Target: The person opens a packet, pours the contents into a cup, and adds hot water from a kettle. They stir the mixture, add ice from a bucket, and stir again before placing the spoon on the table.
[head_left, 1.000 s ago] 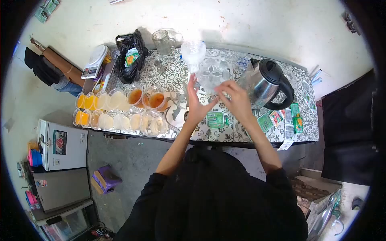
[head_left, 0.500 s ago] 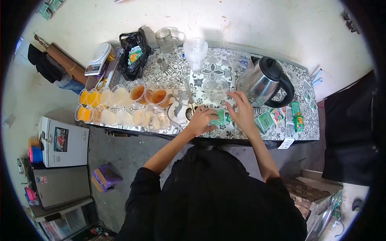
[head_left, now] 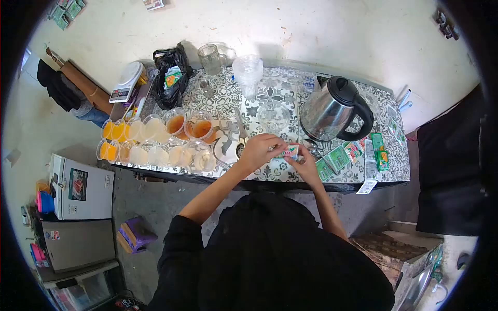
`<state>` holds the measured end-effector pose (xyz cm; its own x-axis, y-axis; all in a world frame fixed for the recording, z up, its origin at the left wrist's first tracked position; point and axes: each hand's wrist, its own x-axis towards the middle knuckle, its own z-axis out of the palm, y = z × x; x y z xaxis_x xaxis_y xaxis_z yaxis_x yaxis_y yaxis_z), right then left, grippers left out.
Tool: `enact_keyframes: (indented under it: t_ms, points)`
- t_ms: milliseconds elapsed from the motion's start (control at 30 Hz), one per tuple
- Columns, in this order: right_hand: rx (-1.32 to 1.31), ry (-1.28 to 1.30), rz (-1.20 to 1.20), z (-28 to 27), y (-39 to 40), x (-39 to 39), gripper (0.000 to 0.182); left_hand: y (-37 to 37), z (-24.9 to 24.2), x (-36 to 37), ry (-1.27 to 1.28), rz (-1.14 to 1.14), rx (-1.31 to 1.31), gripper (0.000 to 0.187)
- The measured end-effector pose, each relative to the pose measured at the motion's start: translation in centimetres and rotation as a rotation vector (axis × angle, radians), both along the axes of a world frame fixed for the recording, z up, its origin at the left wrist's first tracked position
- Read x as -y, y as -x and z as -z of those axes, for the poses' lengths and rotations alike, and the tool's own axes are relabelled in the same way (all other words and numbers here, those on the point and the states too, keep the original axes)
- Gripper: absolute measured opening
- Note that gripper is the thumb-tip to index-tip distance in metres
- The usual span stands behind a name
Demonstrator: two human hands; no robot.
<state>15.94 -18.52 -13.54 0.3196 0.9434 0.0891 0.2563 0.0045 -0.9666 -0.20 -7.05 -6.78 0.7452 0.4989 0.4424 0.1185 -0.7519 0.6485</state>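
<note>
My left hand [head_left: 261, 153] pinches one side of a small green, white and red sachet [head_left: 291, 151], while the fingers of my right hand [head_left: 306, 168] close on its other side. I hold it just over the near part of the patterned table. Beyond it stands a clear plastic cup [head_left: 274, 117] that looks empty. Scissors [head_left: 240, 141] lie beside my left hand, their blades pointing away from me. To the right of my right hand are a metal spoon [head_left: 312, 146] and several green sachets [head_left: 339, 157] in a row.
A steel kettle [head_left: 328, 111] with a black handle stands at the right. Cups of orange, pale and brown drinks [head_left: 176, 123] fill the left side. Stacked clear cups [head_left: 248, 70], a glass mug [head_left: 209, 58], a black plastic bag [head_left: 170, 90] and a kitchen scale [head_left: 126, 80] stand along the back.
My right hand has come down from beside the clear cup to the sachet. The sachet, earlier under my left hand at the table, is now gripped between both hands. The view shifted slightly.
</note>
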Motion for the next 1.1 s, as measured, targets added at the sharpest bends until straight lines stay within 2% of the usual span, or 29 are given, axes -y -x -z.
enact_keyframes:
  t_ms: [33, 67, 133, 233, 300, 400, 500, 533, 800, 867, 1000, 1100]
  points:
    - [-0.310, 0.001, -0.030, -0.2, 0.3, -0.3, 0.039, -0.4, -1.1, -0.1, -0.003, 0.000, 0.002, 0.012]
    - [-0.359, 0.037, -0.083, -0.7, -0.1, -0.2, 0.034, -0.9, -2.1, -0.2, 0.117, -0.016, 0.048, 0.012]
    - [-0.431, 0.046, -0.031, -1.2, -0.4, -1.0, 0.031, -1.7, -3.5, -1.0, 0.301, -0.009, 0.158, 0.012]
    - [-0.526, -0.014, 0.043, -4.1, -0.4, -2.9, 0.029, -2.8, -4.5, -3.0, 0.408, -0.012, 0.255, 0.010]
    - [-0.548, -0.089, 0.068, -6.5, -0.3, -4.2, 0.028, -2.9, -5.0, -4.3, 0.421, 0.011, 0.190, 0.013]
    - [-0.459, -0.096, 0.043, -7.4, -1.3, -6.5, 0.029, -3.4, -3.8, -6.4, 0.585, 0.024, 0.333, 0.025]
    - [-0.324, -0.052, -0.064, -7.4, -2.8, -8.3, 0.024, -3.1, -4.0, -7.8, 0.495, -0.070, 0.180, 0.029]
    - [-0.304, -0.012, -0.055, -7.7, -3.0, -8.7, 0.026, -3.1, -3.2, -8.4, 0.472, -0.038, 0.204, 0.032]
    - [-0.059, -0.025, -0.112, -8.4, -4.0, -10.2, 0.026, -2.4, -2.0, -8.8, 0.409, -0.215, 0.172, 0.027]
    - [0.207, -0.028, -0.057, -8.3, -4.2, -10.5, 0.023, -2.2, -1.2, -9.1, 0.400, -0.242, 0.129, 0.023]
    - [0.215, -0.057, -0.069, -8.3, -3.8, -10.7, 0.022, -1.9, -0.6, -8.9, 0.401, -0.268, 0.076, 0.024]
    - [0.274, 0.050, -0.071, -8.9, -3.7, -10.6, 0.025, -1.8, 0.6, -9.1, 0.435, -0.230, 0.096, 0.023]
